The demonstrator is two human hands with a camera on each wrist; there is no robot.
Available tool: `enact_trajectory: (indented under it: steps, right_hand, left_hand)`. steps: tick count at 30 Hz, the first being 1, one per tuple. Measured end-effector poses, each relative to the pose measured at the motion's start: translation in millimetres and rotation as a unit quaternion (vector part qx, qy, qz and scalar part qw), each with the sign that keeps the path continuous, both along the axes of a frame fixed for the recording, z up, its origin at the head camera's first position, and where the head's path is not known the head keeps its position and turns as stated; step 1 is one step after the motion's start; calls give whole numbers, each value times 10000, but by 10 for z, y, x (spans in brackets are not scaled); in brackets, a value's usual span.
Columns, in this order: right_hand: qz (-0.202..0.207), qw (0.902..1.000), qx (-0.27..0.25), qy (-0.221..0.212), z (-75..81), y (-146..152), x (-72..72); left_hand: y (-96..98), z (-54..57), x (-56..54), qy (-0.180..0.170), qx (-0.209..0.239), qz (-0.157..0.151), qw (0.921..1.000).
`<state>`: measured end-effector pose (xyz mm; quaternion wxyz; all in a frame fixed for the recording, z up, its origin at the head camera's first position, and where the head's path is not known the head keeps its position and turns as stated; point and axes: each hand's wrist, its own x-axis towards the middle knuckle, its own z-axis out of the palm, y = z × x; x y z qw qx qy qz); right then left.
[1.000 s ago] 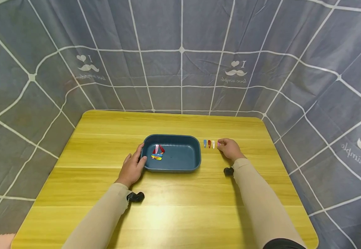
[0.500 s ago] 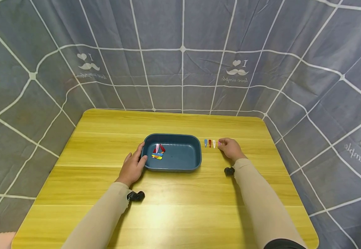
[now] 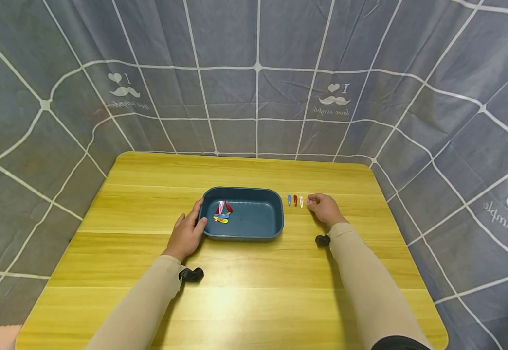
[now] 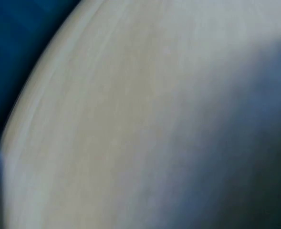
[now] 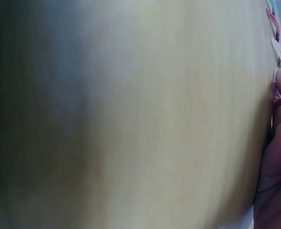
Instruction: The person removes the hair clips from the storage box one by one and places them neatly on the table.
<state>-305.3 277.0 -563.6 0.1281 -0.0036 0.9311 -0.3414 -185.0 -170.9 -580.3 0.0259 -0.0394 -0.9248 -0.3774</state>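
My left hand (image 3: 185, 236) holds the left side of a dark blue plastic bin (image 3: 254, 237), fingers along its outer wall and thumb over the rim. Several snap hair clips in red, pink, blue and yellow (image 3: 221, 220) lie in a loose pile at the bin's left end. To the right of the bin, my right hand (image 3: 324, 209) pinches a pink hair clip (image 3: 309, 201) down at the table. Beside it a white clip (image 3: 301, 201), a red clip (image 3: 295, 201) and a blue clip (image 3: 289, 200) form a row. The fingers partly hide the pink clip.
Everything rests on a yellow wood-grain table (image 3: 245, 311). Grey curtains (image 3: 236, 92) with white grid lines hang behind it and at both sides. A small black wrist device (image 3: 191, 275) sits at the left cuff, and another black wrist device (image 3: 322, 241) at the right cuff.
The view has shifted very slightly. Both hands, the bin and the row of clips stay as they were, with the right fingers still at the pink clip.
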Motion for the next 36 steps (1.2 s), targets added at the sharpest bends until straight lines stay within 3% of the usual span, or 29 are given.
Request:
enact_trajectory:
  steps: [36]
  right_hand:
    - [-193,9994,-275,-108,9,19,-19]
  left_hand:
    - [6,-19,-19,47,15,10,10000]
